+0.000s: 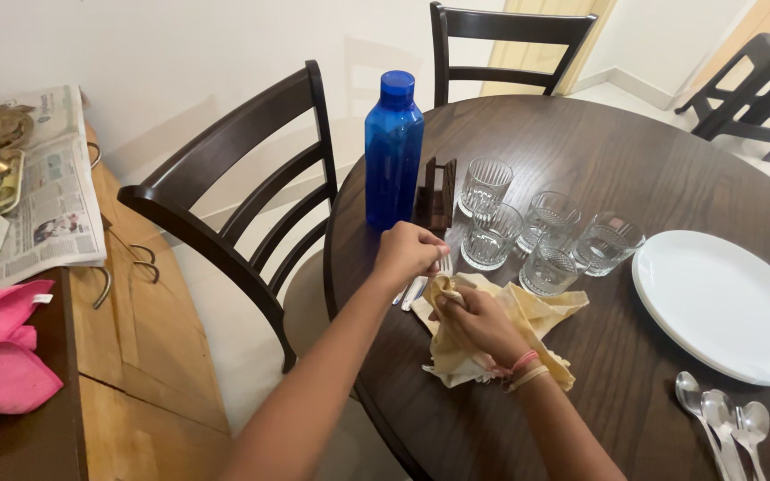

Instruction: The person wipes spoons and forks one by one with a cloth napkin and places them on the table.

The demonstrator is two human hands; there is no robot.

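My left hand (405, 251) grips the top of a metal fork (445, 264) near the left edge of the round dark wooden table (581, 151). My right hand (476, 322) holds a crumpled beige cloth (536, 313) wrapped around the fork's lower part. The fork's handle end (413, 292) pokes out below, next to the cloth. The rest of the fork is hidden by the cloth and my fingers.
A blue bottle (392, 151), a wooden holder (437, 192) and several ribbed glasses (545, 239) stand behind my hands. White plates (728, 305) and spoons (724, 419) lie at right. Dark chairs (242, 191) ring the table. A sideboard (126, 356) at left holds newspaper and pink cloths (6, 347).
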